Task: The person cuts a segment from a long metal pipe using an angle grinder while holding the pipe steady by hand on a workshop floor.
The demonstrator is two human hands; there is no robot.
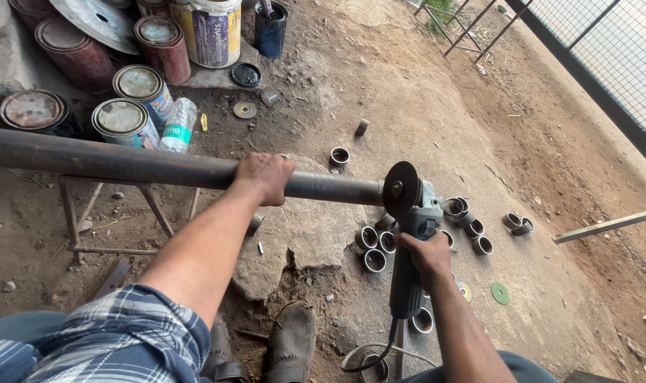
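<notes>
A long dark steel pipe [124,164] lies level across a metal stand [114,213]. My left hand [265,177] is wrapped over the pipe near its right end. My right hand [425,254] grips the body of an angle grinder [410,234], whose dark disc [401,189] stands against the pipe's end. The grinder's cable [379,351] trails down to the ground. Several short cut pipe rings [374,248] lie on the dirt below the pipe's end.
Paint cans [128,120], a plastic bottle [177,125] and rusty tins stand at the back left. Loose grinder discs [500,292] lie on the ground at right. A flat stone [301,234] sits under the pipe. My shoes [291,344] are beside it. A mesh fence [606,64] runs along the right.
</notes>
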